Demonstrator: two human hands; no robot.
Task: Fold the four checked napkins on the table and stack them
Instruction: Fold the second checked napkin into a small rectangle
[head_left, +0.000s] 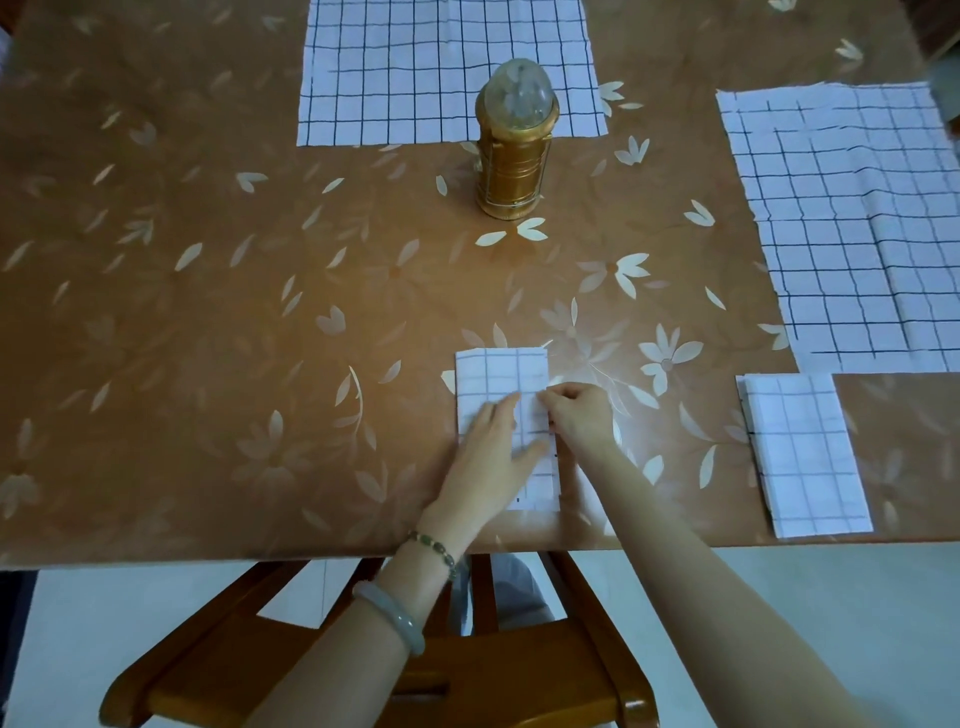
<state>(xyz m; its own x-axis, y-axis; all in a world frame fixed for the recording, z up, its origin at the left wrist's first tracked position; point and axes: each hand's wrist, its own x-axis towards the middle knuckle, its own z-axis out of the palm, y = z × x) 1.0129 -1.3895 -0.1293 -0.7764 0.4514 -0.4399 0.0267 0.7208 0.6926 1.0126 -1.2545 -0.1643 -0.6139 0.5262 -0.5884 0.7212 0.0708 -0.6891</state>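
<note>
**Two folded, two flat**

Both hands are on a small folded napkin (501, 371), a narrow upright rectangle lying near the front edge of the table (208, 312), about the middle of its width. The left hand (493, 447) lies flat on it with its fingers straight, pressing the cloth down. The right hand (579, 415) is just beside it, its fingers curled in and pinching the napkin's right edge.

Well off to the right, also close to the front edge, lies a second folded napkin (808, 457) of much the same shape, untouched. Behind that one a large napkin (852, 228) is spread open with a few creases in it, running off the right side of the view. Another open napkin (447, 67) lies flat at the far side of the table.

A gold lantern (514, 150) with a clear dome stands upright in the middle, its top overlapping the far napkin's near edge in this view. The left wrist wears a beaded bracelet (436, 551) and a pale bangle (395, 618). A wooden chair (519, 675) shows below the table edge.
</note>
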